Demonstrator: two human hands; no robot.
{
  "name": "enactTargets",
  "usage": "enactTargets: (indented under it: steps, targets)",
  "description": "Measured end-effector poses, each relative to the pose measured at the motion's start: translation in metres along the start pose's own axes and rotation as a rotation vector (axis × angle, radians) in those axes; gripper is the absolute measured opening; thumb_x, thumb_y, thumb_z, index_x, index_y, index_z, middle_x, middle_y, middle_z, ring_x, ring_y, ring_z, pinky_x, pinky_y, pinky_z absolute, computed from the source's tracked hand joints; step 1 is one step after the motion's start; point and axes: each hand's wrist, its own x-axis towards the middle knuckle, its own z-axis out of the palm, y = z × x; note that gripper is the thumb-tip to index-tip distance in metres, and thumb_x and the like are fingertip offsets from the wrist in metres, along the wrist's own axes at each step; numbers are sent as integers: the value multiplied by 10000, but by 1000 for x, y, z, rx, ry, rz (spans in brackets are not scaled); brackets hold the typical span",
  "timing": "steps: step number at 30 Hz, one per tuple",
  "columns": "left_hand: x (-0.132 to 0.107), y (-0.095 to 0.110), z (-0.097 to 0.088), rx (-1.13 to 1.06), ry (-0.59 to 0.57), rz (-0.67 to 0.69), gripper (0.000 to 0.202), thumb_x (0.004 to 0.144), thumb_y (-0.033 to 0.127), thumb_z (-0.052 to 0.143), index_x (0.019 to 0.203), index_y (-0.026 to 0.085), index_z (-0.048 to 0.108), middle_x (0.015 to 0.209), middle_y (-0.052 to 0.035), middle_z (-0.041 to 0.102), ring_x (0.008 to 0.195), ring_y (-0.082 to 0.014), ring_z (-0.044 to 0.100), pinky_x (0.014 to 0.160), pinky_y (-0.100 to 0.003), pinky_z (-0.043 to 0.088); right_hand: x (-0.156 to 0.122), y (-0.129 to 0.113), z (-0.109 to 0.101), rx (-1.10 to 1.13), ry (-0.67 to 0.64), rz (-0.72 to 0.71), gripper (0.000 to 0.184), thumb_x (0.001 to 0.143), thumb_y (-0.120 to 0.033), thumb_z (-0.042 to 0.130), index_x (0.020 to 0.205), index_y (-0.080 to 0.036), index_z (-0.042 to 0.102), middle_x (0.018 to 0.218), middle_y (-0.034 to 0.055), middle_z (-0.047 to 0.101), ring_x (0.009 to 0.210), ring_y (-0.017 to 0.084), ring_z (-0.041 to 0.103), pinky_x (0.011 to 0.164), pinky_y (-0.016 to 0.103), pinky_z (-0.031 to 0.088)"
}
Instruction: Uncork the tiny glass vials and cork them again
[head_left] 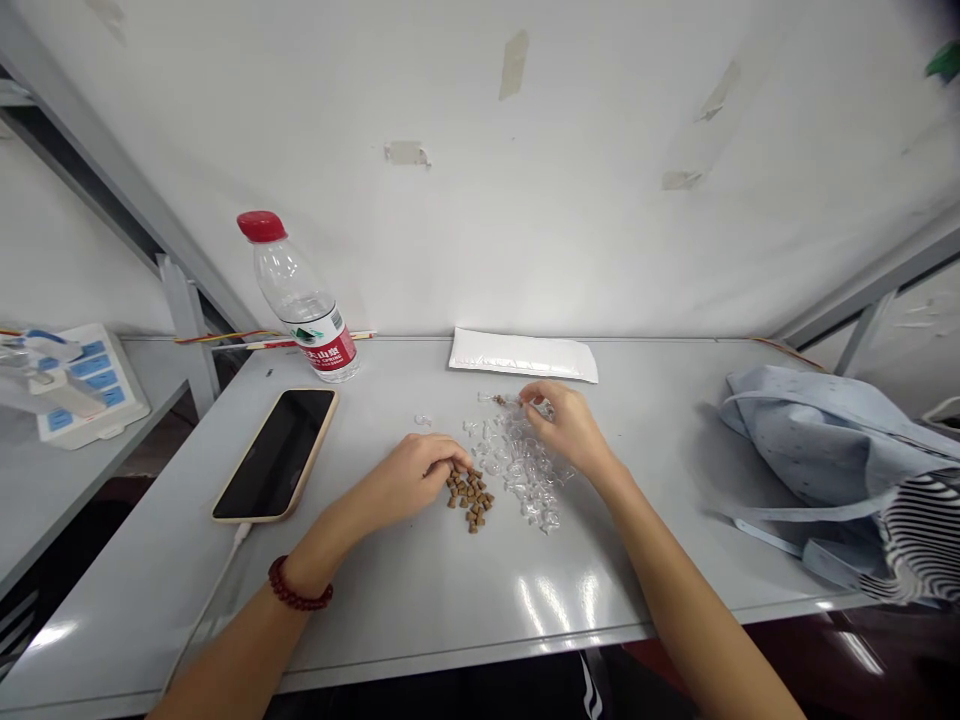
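Small brown bow-tie-shaped pieces [472, 498] lie in a loose pile on the grey table. My left hand [405, 478] rests at the pile's upper left edge, its thumb and fingers closed together at the tips; what they pinch, if anything, is hidden. To the right of that pile spreads a heap of small clear plastic pieces [532, 480]. At the heap's far edge is my right hand [564, 422], fingers curled in a pinch among the clear pieces. Just left of its fingertips lie a few brown pieces [499, 400]. Whatever sits between those fingertips is too small to name.
A white packet [525, 355] lies near the wall. On the left are a red-capped water bottle [307, 300] and a phone [277, 455] with a charging cable [217, 580]. A light blue fabric bag [817, 440] lies right. A power strip [97, 385] sits on the neighbouring table.
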Motion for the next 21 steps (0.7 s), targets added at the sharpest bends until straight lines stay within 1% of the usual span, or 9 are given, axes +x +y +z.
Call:
enactTargets:
  steps: [3,5,9,12,15,17,18,19,21]
  targets:
    - [0,0,2,-24,50,-51,350,796,62,374,890,174,692,910,-30,716,858,-176,648,784,-282,489,10,4,6,-40,-47,-72,201,811,-88,493,954,-168,610,958,66,679,929,206,567,813,343,426]
    - [1,-1,3,-27,69,-70,331,801,78,379,887,171,685,908,-35,715,857,-180,652,765,-281,494,17,4,10,-56,-96,-93,197,802,-94,524,959,-176,611,947,55,684,915,207,553,806,343,417]
    - [1,-3,5,-21,82,-62,314,810,100,381,891,175,676,879,-38,711,832,-182,653,730,-279,493,25,3,15,-101,-118,-76,159,768,-68,539,873,-165,609,866,63,687,859,223,532,763,351,393]
    - [1,-2,6,-16,85,-73,306,818,114,382,898,172,671,873,-44,705,809,-183,648,706,-277,486,24,1,14,-114,-117,-66,156,751,-54,535,840,-170,591,821,54,681,843,225,529,763,357,388]
    - [1,2,6,-36,125,-119,310,847,159,392,1037,170,636,884,-41,692,712,-168,625,654,-273,471,15,-9,9,-91,-107,-93,160,754,-79,561,874,-184,568,869,45,669,880,218,529,774,348,402]
    - [1,4,6,-98,157,-139,315,894,238,398,1143,176,581,889,-31,679,687,-159,604,646,-270,457,6,-23,6,-32,-58,-175,131,795,-112,563,899,-193,554,912,48,655,892,207,529,781,341,408]
    - [1,6,5,-136,159,-132,305,915,289,399,1142,183,571,877,-22,670,686,-156,592,644,-267,447,1,-31,6,-7,-30,-234,127,816,-130,561,925,-194,550,903,47,646,878,204,529,773,341,408]
    - [0,7,5,-170,152,-118,287,929,338,395,1090,188,580,845,-12,655,681,-151,574,636,-260,432,-3,-38,6,2,-7,-289,121,829,-133,555,932,-195,546,888,45,638,864,201,526,763,339,405]
    - [0,9,4,-211,132,-89,283,944,391,375,889,190,566,724,17,579,622,-133,504,580,-244,383,-11,-52,7,-1,-18,-388,143,835,-111,537,949,-197,536,880,41,629,850,198,514,751,338,395]
